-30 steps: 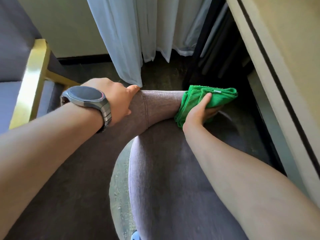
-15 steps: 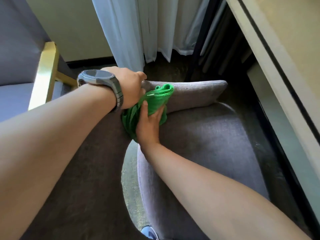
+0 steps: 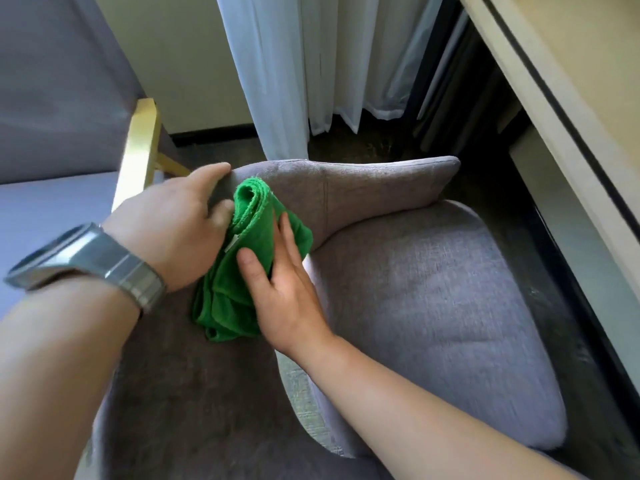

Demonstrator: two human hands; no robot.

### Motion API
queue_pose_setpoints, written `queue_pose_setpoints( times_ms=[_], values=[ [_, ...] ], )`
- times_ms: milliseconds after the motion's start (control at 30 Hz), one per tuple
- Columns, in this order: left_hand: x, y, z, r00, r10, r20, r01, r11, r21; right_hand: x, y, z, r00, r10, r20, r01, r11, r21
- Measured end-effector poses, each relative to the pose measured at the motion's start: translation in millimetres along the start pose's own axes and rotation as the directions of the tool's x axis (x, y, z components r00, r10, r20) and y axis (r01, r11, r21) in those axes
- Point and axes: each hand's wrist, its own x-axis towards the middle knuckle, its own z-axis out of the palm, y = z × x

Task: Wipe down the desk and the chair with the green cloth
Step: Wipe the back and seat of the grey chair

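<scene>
Green cloth (image 3: pixel 249 271) lies bunched against the chair (image 3: pixel 433 306) backrest's left end, pressed there by the right hand (image 3: pixel 284 289) with fingers flat; the left hand (image 3: pixel 169 230) grips the backrest's top just beside it.

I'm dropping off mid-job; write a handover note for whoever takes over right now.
Left hand grips the left end of the grey fabric chair backrest.
Right hand, fingers flat, presses the folded green cloth against the backrest's inner face.
Done: cannot tell from this view; the backrest wipe is under way.
Left: seat, rest of chair; confirm the beige desk at the right edge.
</scene>
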Motion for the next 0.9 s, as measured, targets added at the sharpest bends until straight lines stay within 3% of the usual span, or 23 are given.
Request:
queue_pose_setpoints(
  times_ms=[367, 567, 667, 900],
  values=[
    [-94.8, -18.1, 8.3, 0.990, -0.120, -0.071, 0.094, 0.950, -0.297, -81.7, -40.8, 0.5, 0.962, -0.001, 0.273, 0.045, 0.987, -0.154],
    [-127.3, -7.4, 19.4, 0.955, -0.242, -0.170, 0.190, 0.943, -0.273, -136.2, -28.1, -17.3, 0.887, 0.052, 0.458, 0.086, 0.958, -0.275],
    [-119.6, -4.7, 19.6, 0.948, -0.277, -0.159, 0.250, 0.954, -0.168, -163.3, -22.1, -31.6, 0.843, 0.084, 0.532, 0.115, 0.936, -0.331],
    [-128.0, 2.2, 19.7, 0.937, -0.295, -0.186, 0.283, 0.955, -0.088, -211.6, 8.6, -68.8, 0.776, 0.157, 0.610, 0.146, 0.897, -0.417]
  ],
)
